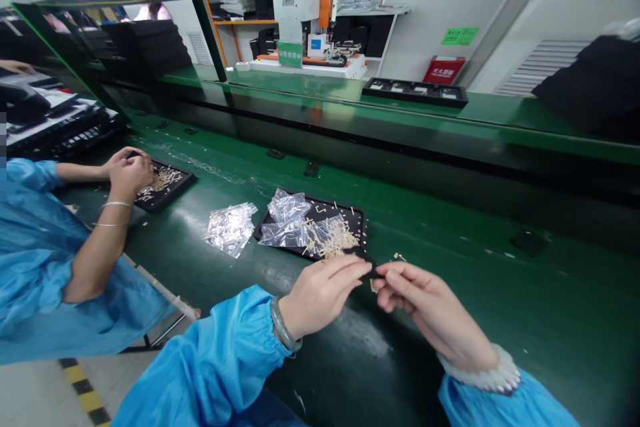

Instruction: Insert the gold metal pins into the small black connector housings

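My left hand [323, 295] is closed, fingers together, around one end of a small dark black piece [371, 271]. At its other end, my right hand [423, 300] pinches with thumb and fingertips. Most of the piece is hidden by my fingers, and its kind cannot be made out. Just beyond my left hand lies a black tray [357, 217] with a heap of small tan strips [336, 237] and several clear plastic bags [287, 217]. A few loose tan bits [399, 257] rest on the table near my right fingertips.
Left of the tray is a clear bag of small parts [231, 228]. A co-worker's hands [130, 170] are over another black tray [170, 190] at the left. Small black pieces [311, 169] dot the green table [440, 233]. A raised shelf [320, 95] runs along the back.
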{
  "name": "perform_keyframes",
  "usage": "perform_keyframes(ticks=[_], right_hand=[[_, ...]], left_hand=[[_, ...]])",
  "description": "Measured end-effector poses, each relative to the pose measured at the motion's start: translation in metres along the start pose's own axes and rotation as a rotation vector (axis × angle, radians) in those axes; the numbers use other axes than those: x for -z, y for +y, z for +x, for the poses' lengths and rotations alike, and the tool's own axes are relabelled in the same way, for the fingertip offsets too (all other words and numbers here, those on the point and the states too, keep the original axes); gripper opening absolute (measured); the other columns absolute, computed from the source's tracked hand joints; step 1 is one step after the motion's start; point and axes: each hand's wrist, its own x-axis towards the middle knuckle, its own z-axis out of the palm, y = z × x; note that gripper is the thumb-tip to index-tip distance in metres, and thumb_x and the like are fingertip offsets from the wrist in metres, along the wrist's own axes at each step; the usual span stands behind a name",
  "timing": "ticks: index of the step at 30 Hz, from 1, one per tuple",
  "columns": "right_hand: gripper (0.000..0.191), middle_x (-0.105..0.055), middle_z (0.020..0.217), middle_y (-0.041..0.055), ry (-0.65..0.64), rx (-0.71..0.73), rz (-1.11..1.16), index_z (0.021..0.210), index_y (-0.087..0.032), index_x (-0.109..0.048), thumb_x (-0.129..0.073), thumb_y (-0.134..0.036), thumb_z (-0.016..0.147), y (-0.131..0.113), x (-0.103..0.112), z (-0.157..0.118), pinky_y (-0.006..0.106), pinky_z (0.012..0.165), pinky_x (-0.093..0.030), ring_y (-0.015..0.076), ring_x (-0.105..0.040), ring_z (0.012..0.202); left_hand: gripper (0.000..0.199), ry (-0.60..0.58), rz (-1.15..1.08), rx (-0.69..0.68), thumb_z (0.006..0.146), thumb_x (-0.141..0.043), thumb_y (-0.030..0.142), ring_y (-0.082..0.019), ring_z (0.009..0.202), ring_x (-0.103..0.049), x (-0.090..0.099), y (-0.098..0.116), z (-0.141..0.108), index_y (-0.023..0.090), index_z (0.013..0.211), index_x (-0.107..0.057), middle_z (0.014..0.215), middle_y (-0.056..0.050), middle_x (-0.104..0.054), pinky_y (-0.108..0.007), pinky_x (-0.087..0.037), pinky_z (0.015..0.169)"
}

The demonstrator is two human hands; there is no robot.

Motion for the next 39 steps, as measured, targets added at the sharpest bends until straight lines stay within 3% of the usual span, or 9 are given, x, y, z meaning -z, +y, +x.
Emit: perform_keyframes(ticks=[3, 6, 8, 11, 17, 22, 29, 35, 39], right_hand=[[0.031, -0.066, 0.074, 0.0035, 0.215, 0.168, 0.005, 0.086, -0.018, -0.063, -0.069, -0.043, 0.07, 0.002, 0.027, 0.016, 0.027, 0.055, -0.049, 0.0129, -0.06, 0.058], [0.039, -0.067, 0.088, 0.0025, 0.46, 0.363, 0.004, 0.099, -0.023, -0.058, -0.073, -0.037, 0.067, 0.012, 0.063, 0.037, 0.023, 0.055, -0.048, 0.0114, -0.061, 0.064], [0.052, -0.063, 0.106, 0.0053, 0.474, 0.298, -0.032, 0.115, -0.026, -0.051, -0.071, -0.039, 0.069, 0.021, 0.084, 0.047, 0.022, 0.056, -0.048, 0.0138, -0.064, 0.075], [0.048, -0.059, 0.115, 0.0093, 0.515, 0.249, -0.18, 0.112, -0.022, -0.053, -0.065, -0.045, 0.071, 0.031, 0.107, 0.051, 0.025, 0.058, -0.05, 0.0168, -0.064, 0.081], [0.041, -0.065, 0.085, 0.0104, 0.61, 0.227, -0.416, 0.094, -0.014, -0.059, -0.058, -0.049, 0.072, 0.032, 0.129, 0.042, 0.027, 0.05, -0.046, 0.0156, -0.059, 0.062], [0.03, -0.067, 0.071, 0.0055, 0.502, 0.169, -0.714, 0.08, -0.018, -0.066, -0.061, -0.044, 0.066, 0.027, 0.127, 0.039, 0.031, 0.057, -0.046, 0.0187, -0.06, 0.06], [0.019, -0.065, 0.086, 0.0042, 0.486, 0.238, -1.053, 0.086, -0.025, -0.063, -0.055, -0.035, 0.072, 0.033, 0.091, 0.048, 0.039, 0.075, -0.044, 0.0247, -0.059, 0.083], [0.022, -0.064, 0.088, 0.0053, 0.427, 0.306, -1.123, 0.091, -0.022, -0.061, -0.049, -0.032, 0.075, 0.041, 0.083, 0.06, 0.04, 0.082, -0.043, 0.0249, -0.055, 0.092], [0.02, -0.064, 0.078, 0.0037, 0.402, 0.307, -1.075, 0.086, -0.021, -0.062, -0.048, -0.031, 0.075, 0.038, 0.091, 0.058, 0.036, 0.073, -0.046, 0.0213, -0.058, 0.077]], left_hand=[[0.037, 0.004, -0.002, 0.044, 0.088, -0.041, 0.018, -0.019, 0.114, -0.05, 0.0, 0.003, 0.002, 0.018, 0.125, -0.042, 0.122, -0.011, -0.052, -0.036, -0.045, 0.095], [0.035, -0.011, 0.012, 0.032, 0.088, -0.043, 0.019, -0.021, 0.112, -0.05, -0.001, 0.004, 0.003, 0.017, 0.122, -0.044, 0.12, -0.012, -0.052, -0.036, -0.046, 0.093], [0.032, -0.051, 0.02, 0.015, 0.087, -0.044, 0.018, -0.02, 0.11, -0.052, -0.003, 0.004, 0.002, 0.017, 0.119, -0.046, 0.117, -0.012, -0.053, -0.035, -0.048, 0.09], [0.03, -0.107, 0.035, 0.005, 0.088, -0.043, 0.019, -0.021, 0.107, -0.053, -0.006, 0.004, 0.001, 0.016, 0.117, -0.048, 0.116, -0.012, -0.053, -0.034, -0.049, 0.088], [0.027, -0.135, 0.056, -0.018, 0.088, -0.043, 0.02, -0.021, 0.102, -0.056, -0.008, 0.003, 0.001, 0.019, 0.112, -0.053, 0.111, -0.01, -0.057, -0.035, -0.049, 0.086], [0.021, -0.14, 0.104, -0.046, 0.089, -0.042, 0.021, -0.017, 0.095, -0.057, -0.011, 0.003, -0.001, 0.017, 0.104, -0.057, 0.106, -0.008, -0.059, -0.032, -0.047, 0.081], [0.02, -0.157, 0.103, -0.058, 0.09, -0.041, 0.021, -0.014, 0.088, -0.056, -0.013, 0.004, -0.001, 0.018, 0.101, -0.058, 0.102, -0.005, -0.059, -0.029, -0.044, 0.078], [0.021, -0.187, 0.067, -0.046, 0.09, -0.041, 0.021, -0.015, 0.091, -0.055, -0.014, 0.005, -0.001, 0.018, 0.102, -0.058, 0.102, -0.005, -0.059, -0.029, -0.043, 0.08], [0.022, -0.191, 0.034, -0.021, 0.09, -0.041, 0.022, -0.015, 0.091, -0.055, -0.015, 0.005, -0.001, 0.018, 0.102, -0.059, 0.102, -0.006, -0.059, -0.03, -0.043, 0.08]])
